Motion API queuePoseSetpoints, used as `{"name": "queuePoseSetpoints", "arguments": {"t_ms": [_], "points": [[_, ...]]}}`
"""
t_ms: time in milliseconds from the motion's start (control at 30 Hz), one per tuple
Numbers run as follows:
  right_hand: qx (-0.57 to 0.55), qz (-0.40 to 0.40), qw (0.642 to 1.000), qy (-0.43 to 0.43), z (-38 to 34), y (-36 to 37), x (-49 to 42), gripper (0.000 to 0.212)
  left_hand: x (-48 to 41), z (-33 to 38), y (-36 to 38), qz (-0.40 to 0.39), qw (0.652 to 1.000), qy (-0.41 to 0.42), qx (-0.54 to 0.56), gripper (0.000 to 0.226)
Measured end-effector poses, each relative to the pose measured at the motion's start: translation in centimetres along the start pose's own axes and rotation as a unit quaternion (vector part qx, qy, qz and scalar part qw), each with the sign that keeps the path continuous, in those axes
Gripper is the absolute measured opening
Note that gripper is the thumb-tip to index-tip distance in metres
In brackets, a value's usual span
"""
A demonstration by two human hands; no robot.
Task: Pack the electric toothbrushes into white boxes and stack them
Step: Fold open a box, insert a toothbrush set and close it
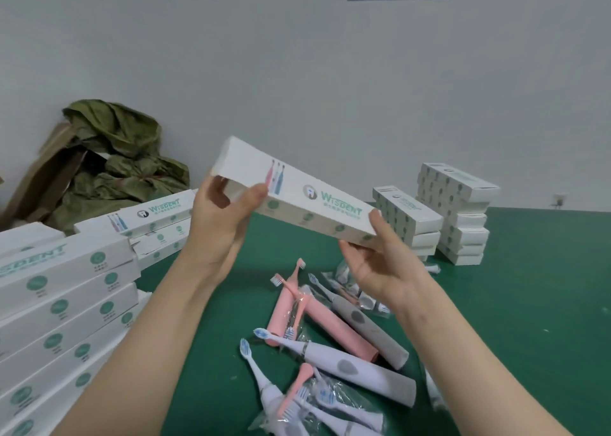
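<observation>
I hold a long white toothbrush box [297, 191] with green lettering up in the air, tilted down to the right. My left hand [221, 217] grips its far end, thumb on the side face. My right hand [373, 263] holds the near end from below, thumb on its edge. Under the box, on the green table [529, 303], lie loose electric toothbrushes: a pink one [297, 313], a grey one [367, 330] and a white one [347, 366], with brush heads in clear plastic bags [317, 399].
A large pile of the same white boxes [66, 297] fills the left side. Two stacks of white boxes [456, 214] stand at the back right near the wall. A crumpled green bag [122, 158] and cardboard sit at the back left.
</observation>
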State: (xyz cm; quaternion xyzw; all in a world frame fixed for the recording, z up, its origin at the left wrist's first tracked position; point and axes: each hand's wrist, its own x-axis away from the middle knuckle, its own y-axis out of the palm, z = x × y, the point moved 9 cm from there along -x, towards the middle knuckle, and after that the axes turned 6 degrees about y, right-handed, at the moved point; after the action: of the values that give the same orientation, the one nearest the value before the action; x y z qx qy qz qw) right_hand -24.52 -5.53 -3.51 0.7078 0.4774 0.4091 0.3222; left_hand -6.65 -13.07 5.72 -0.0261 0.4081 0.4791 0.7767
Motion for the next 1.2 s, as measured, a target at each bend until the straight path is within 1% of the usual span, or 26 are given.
{"name": "queuePoseSetpoints", "arguments": {"t_ms": [33,67,133,200,267,300,333,400,467,500,533,567,633,700,733,767,867,933,1033,1067,1100,1167,1200], "points": [[0.005,-0.015,1.0,0.024,1.1,0.5,-0.1,0.026,0.2,-0.1,0.4,0.007,0.999,-0.008,0.046,0.084],[0.029,-0.021,0.998,0.048,2.2,0.7,-0.1,0.032,0.3,0.0,0.6,0.017,0.997,-0.006,0.07,0.082],[0.108,-0.016,0.99,0.094,3.8,0.5,-0.2,0.043,0.3,1.0,0.6,0.051,0.994,0.024,0.094,0.078],[0.191,-0.018,0.973,0.126,4.3,0.3,-0.1,0.044,-0.2,2.9,0.0,0.081,0.991,0.075,0.074,0.069],[0.253,-0.025,0.957,0.137,4.3,0.3,0.1,0.04,-0.3,5.1,0.1,0.076,0.988,0.134,0.003,0.056],[0.287,-0.026,0.95,0.124,4.0,0.4,0.1,0.038,-0.2,5.9,0.5,0.062,0.984,0.161,-0.038,0.052],[0.321,-0.028,0.942,0.092,3.6,0.7,0.0,0.036,0.0,6.5,1.1,0.04,0.977,0.188,-0.091,0.049],[0.364,-0.046,0.93,-0.006,2.3,2.0,-0.2,0.032,0.6,6.7,2.7,-0.001,0.947,0.223,-0.232,0.051],[0.376,-0.057,0.919,-0.108,1.0,3.4,0.2,0.031,1.2,5.2,4.1,-0.031,0.905,0.206,-0.371,0.054],[0.378,-0.059,0.912,-0.15,0.3,4.1,0.6,0.032,1.5,4.1,4.7,-0.049,0.89,0.186,-0.414,0.053],[0.384,-0.063,0.902,-0.185,-0.2,4.7,1.0,0.033,1.8,2.9,5.3,-0.075,0.882,0.163,-0.436,0.051],[0.4,-0.069,0.888,-0.216,-0.6,5.3,1.6,0.036,2.1,1.8,5.9,-0.099,0.878,0.144,-0.447,0.047],[0.452,-0.069,0.85,-0.262,-0.7,6.3,2.7,0.042,2.6,0.6,6.6,-0.122,0.872,0.12,-0.458,0.042],[0.488,-0.052,0.815,-0.307,-0.6,6.7,3.8,0.035,2.8,0.3,6.9,-0.121,0.877,0.11,-0.451,0.04],[0.494,-0.046,0.804,-0.327,-0.6,6.9,4.2,0.03,2.9,0.4,7.0,-0.125,0.881,0.108,-0.443,0.039],[0.493,-0.037,0.8,-0.341,-0.7,6.8,4.4,0.028,3.0,0.4,7.0,-0.134,0.884,0.103,-0.435,0.038],[0.475,-0.011,0.805,-0.355,-1.2,6.4,4.6,0.033,3.0,0.4,6.9,-0.17,0.894,0.079,-0.407,0.034],[0.479,-0.019,0.803,-0.355,-1.1,6.3,4.5,0.031,2.9,0.5,6.7,-0.159,0.897,0.08,-0.404,0.03],[0.518,-0.037,0.764,-0.382,-0.6,6.7,4.7,0.034,2.8,0.6,6.6,-0.112,0.902,0.094,-0.406,0.024],[0.525,-0.039,0.754,-0.393,-0.6,6.8,4.8,0.035,2.9,0.5,6.7,-0.112,0.9,0.096,-0.411,0.027],[0.528,-0.037,0.745,-0.405,-0.7,6.7,4.9,0.035,3.0,0.1,6.9,-0.127,0.894,0.091,-0.419,0.035],[0.532,-0.021,0.728,-0.432,-1.1,6.6,5.3,0.035,3.2,-1.4,7.0,-0.17,0.877,0.066,-0.445,0.069],[0.532,-0.011,0.721,-0.444,-1.4,6.5,5.5,0.035,3.2,-1.9,6.8,-0.172,0.868,0.056,-0.462,0.082]]}}
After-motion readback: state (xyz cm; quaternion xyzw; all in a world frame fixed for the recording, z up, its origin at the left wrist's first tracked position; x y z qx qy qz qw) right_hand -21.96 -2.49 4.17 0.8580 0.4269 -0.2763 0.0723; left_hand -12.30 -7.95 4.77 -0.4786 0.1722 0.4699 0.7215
